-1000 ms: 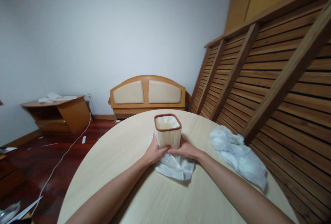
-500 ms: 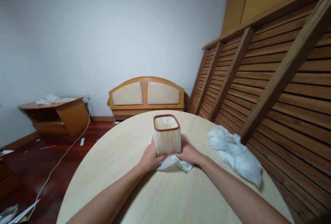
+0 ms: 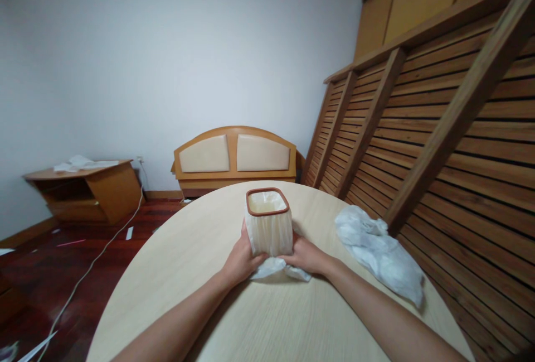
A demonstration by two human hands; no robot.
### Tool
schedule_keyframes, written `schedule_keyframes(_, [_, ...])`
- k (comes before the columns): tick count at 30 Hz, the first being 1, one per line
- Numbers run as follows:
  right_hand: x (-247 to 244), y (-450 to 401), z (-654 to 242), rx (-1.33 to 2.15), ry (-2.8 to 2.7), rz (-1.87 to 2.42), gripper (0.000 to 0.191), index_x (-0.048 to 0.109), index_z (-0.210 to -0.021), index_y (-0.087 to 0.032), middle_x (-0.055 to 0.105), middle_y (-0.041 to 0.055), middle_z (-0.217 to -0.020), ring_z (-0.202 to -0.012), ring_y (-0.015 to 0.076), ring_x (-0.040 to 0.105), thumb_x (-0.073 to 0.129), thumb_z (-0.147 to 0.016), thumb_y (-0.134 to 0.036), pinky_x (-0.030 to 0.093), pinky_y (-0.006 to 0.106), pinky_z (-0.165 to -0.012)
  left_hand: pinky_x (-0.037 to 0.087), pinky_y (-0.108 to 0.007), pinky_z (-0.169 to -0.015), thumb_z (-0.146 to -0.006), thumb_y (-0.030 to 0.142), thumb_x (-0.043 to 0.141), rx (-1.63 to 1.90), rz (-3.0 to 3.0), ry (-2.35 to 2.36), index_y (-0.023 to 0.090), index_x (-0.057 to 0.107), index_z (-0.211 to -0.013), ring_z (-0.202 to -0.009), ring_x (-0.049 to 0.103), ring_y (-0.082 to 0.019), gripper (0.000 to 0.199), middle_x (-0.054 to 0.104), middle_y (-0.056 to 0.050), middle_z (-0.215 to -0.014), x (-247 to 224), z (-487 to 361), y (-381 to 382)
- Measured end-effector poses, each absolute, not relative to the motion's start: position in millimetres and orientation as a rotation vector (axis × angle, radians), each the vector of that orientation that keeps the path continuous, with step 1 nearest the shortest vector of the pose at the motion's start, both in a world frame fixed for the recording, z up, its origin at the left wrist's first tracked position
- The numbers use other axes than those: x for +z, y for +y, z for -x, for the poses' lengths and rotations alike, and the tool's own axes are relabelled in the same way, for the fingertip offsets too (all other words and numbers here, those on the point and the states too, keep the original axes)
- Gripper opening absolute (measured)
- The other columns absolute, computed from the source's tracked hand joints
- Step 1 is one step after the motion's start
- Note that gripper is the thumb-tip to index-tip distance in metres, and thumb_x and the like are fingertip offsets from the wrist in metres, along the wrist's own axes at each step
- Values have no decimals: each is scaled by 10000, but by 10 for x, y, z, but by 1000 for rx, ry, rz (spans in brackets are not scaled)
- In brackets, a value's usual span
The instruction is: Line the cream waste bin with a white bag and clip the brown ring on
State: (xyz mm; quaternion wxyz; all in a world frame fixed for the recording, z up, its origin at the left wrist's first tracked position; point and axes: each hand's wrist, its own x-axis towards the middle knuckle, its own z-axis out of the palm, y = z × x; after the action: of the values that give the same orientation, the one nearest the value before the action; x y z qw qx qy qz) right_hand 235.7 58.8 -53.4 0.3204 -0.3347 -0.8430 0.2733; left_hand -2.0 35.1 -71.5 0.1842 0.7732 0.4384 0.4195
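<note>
A small square trash bin [image 3: 270, 232] with a brown rim ring stands upright on the round table, tilted slightly if at all. A thin white plastic bag [image 3: 273, 268] lines its inside, hangs over its outer walls and bunches at the base. My left hand [image 3: 244, 256] is wrapped round the bin's lower left side, thumb at the front. On the lower right side my right hand [image 3: 307, 253] grips it the same way. The far fingers of both hands are hidden behind the bin and bag.
A crumpled white plastic bag [image 3: 378, 253] lies at the right of the pale round table [image 3: 179, 273]. Slatted wooden panels [image 3: 418, 150] lean close on the right. Behind stands a headboard [image 3: 234, 155]; at left is a low cabinet [image 3: 87, 192], with a cable [image 3: 90, 273] along the floor.
Both hands keep their hold low on the bin. The bin's near side looks slightly raised or shifted, and the bag film on it is more wrinkled. The camera view moves slightly.
</note>
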Motion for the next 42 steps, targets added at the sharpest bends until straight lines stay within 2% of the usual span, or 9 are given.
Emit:
schedule_keyframes(2, [-527, 586, -2367, 708, -2226, 886, 711, 488, -1407, -206, 573, 131, -1366, -1255, 332, 542, 756, -766, -359, 404, 501, -1095, 336, -538, -1164, -706, 256, 746, 1190, -2139, 1253, 179, 60, -1569, -1413, 395, -370, 1105, 243, -218, -1596, -717, 27, 349])
schedule_keyframes(5, [-446, 595, -2396, 661, -2174, 900, 962, 330, -1514, -202, 436, 159, -1501, -1376, 348, 419, 809, -704, -401, 311, 525, -1161, 260, -562, -1194, -688, 352, 806, 1245, -2071, 1271, 169, -99, -1565, -1466, 284, -389, 1274, 212, -235, -1607, -688, 56, 358])
schedule_keyframes(8, [-305, 601, -2400, 676, -2055, 954, 1221, 29, -1586, -236, 206, 176, -1622, -1470, 335, 271, 822, -687, -466, 236, 550, -1192, 285, -580, -1174, -783, 440, 736, 1328, -2000, 1294, 216, -160, -1556, -1459, 298, -393, 1203, 164, -223, -1628, -591, 64, 355])
schedule_keyframes(10, [-176, 578, -2365, 641, -1987, 967, 1162, -23, -1585, -259, 159, 165, -1638, -1486, 306, 245, 767, -760, -473, 234, 546, -1196, 320, -558, -1161, -852, 438, 663, 1386, -2011, 1305, 253, -151, -1557, -1451, 331, -372, 1092, 85, -201, -1650, -517, 41, 334])
schedule_keyframes(14, [104, 424, -2188, 413, -1953, 961, 790, 230, -1555, -326, 174, 79, -1646, -1518, 251, 166, 641, -884, -401, 182, 504, -1228, 318, -508, -1177, -883, 362, 628, 1415, -2082, 1333, 248, -177, -1552, -1473, 305, -324, 1053, 45, -187, -1658, -511, -50, 281])
schedule_keyframes(19, [256, 195, -1923, 352, -1957, 1106, 506, 512, -1414, -309, 124, 64, -1653, -1452, 291, 345, 582, -914, -338, 296, 476, -1196, 195, -526, -1236, -890, 218, 553, 1318, -2264, 1275, 176, -78, -1572, -1521, 157, -309, 930, 92, -185, -1652, -704, -131, 277])
schedule_keyframes(25, [377, 73, -1762, 193, -1966, 1315, 326, 628, -1189, -239, 118, 62, -1652, -1410, 307, 405, 593, -901, -388, 372, 457, -1146, 150, -556, -1245, -892, 263, 522, 1128, -2395, 1314, 132, -44, -1576, -1529, 22, -336, 897, -6, -173, -1662, -726, -178, 211])
schedule_keyframes(30, [462, 71, -1751, 160, -1940, 1533, 403, 589, -1128, -194, 163, 110, -1643, -1446, 362, 307, 600, -874, -507, 436, 527, -1054, 148, -521, -1253, -870, 359, 570, 866, -2459, 1340, 59, -92, -1562, -1525, -29, -323, 1003, -43, -203, -1650, -657, -220, 104])
schedule_keyframes(42, [380, 749, -2280, -14, -1787, 1418, 420, 607, -1096, -150, 445, 179, -1459, -1361, 302, 444, 625, -844, -486, 362, 428, -1133, 209, -462, -1238, -937, 429, 468, 662, -2474, 1462, 58, 125, -1565, -1531, 100, -287, 806, 55, -203, -1649, -545, -227, 43])
